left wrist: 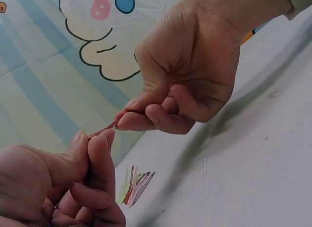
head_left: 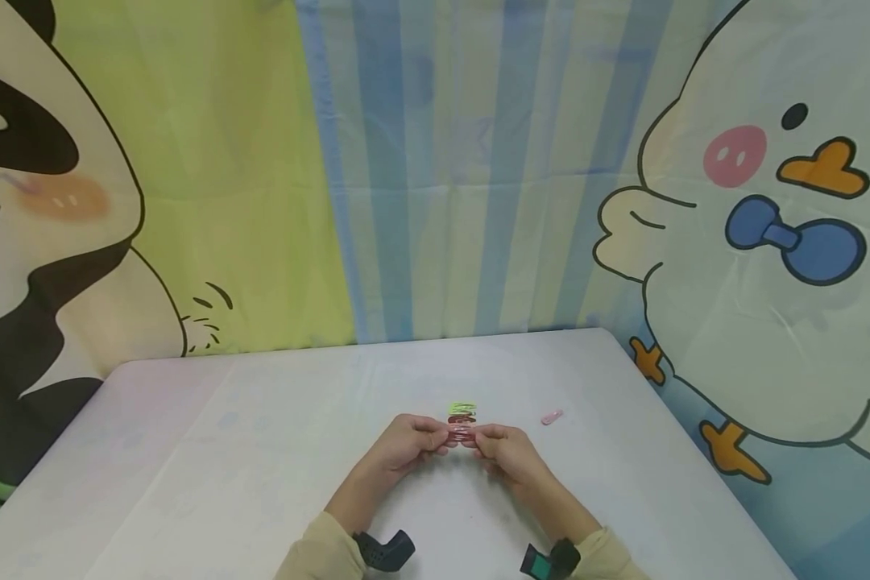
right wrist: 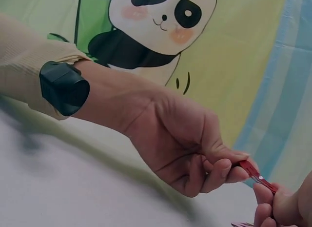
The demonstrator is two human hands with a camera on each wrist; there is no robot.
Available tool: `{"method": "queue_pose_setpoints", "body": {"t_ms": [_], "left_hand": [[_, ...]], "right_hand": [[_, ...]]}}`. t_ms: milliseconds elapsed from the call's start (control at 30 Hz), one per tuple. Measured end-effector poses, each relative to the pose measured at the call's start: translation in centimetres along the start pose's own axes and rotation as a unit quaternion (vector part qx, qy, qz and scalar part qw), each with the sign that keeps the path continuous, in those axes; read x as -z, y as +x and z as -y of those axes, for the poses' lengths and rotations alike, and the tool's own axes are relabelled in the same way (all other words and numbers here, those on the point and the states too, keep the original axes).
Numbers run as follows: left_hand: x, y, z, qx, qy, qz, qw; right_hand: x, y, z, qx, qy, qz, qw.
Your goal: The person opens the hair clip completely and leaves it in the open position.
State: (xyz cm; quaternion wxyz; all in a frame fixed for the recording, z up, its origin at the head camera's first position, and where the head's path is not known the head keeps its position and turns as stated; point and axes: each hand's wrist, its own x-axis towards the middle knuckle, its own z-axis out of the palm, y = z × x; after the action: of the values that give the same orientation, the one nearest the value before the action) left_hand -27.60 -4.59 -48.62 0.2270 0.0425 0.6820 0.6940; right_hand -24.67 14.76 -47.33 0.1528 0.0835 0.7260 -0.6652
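A red snap hair clip point(right wrist: 257, 176) is stretched between both hands above the table. At one end, my left hand point(head_left: 404, 443) pinches it between thumb and forefinger. My right hand point(head_left: 512, 456) pinches the opposite end, its thumb and finger close to the left ones. Just beyond the hands, a row of hair clips lies on the table, with green clips point(head_left: 463, 407) farthest away and dark red clips point(head_left: 461, 419) nearer. Paler pinkish clips point(left wrist: 144, 189) show beside them in the left wrist view. The hands partly hide the row's near end.
A single pink hair clip point(head_left: 552, 417) lies apart on the white table point(head_left: 261, 451), to the right of the row. Behind the table's far edge hangs a printed curtain point(head_left: 449, 177). Dark wrist devices point(head_left: 386, 551) sit over both sleeves.
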Motion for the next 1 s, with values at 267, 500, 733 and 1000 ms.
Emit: {"method": "queue_pose_setpoints", "body": {"t_ms": [267, 500, 733, 1000], "left_hand": [[-0.8, 0.1, -0.1, -0.011, 0.077, -0.037, 0.9963], [-1.7, 0.1, 0.1, -0.022, 0.103, -0.070, 0.9920], [-2.3, 0.0, 0.1, -0.025, 0.102, -0.094, 0.9900], [-1.6, 0.1, 0.2, -0.079, 0.141, -0.060, 0.9850]], "right_hand": [[-0.5, -0.4, -0.2, -0.003, -0.018, -0.039, 0.9991], [-0.9, -0.5, -0.5, 0.014, -0.033, -0.056, 0.9978], [-1.2, -0.6, -0.5, 0.036, -0.031, -0.071, 0.9963], [-0.7, 0.0, -0.8, 0.034, -0.038, -0.089, 0.9947]]}}
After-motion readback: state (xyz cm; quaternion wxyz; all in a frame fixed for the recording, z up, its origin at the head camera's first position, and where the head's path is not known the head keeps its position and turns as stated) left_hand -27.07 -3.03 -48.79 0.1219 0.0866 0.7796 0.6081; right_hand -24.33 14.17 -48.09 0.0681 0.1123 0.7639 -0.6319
